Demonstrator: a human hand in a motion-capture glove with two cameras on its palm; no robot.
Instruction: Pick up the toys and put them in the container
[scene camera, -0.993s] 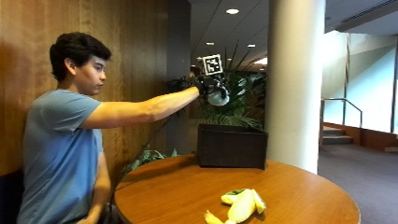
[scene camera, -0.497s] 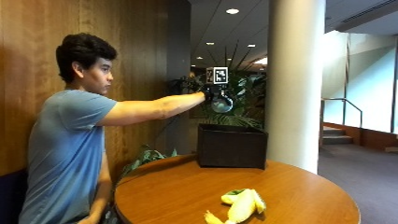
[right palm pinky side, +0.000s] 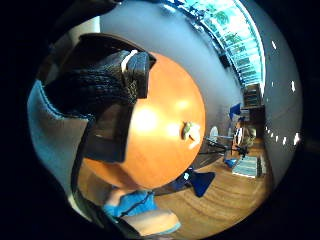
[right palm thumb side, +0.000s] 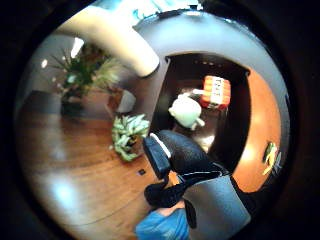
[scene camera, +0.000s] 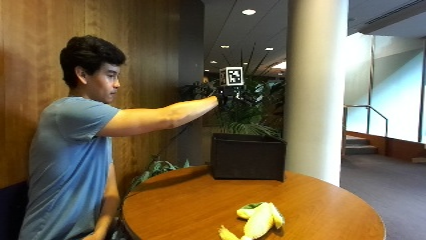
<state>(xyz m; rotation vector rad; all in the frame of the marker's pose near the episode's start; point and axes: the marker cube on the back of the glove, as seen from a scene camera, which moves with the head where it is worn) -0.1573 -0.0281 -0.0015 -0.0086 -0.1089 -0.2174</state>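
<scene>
Hand (scene camera: 225, 95) hangs high above the box (scene camera: 247, 157), fingers relaxed, empty; reaching down for the corn (scene camera: 258, 222), it may hit the rim.

outside view: side-on from past the table (scene camera: 319, 210) edge, pretty near, facing the wood wall, person and raised hand (scene camera: 225, 95).
thumb-side palm cam: up high, looking straight down into the box (right palm thumb side: 235, 125).
little-finger palm cam: looks down over the tabletop.
shared: all three catch table, box, yellow toy (scene camera: 261, 220).
</scene>
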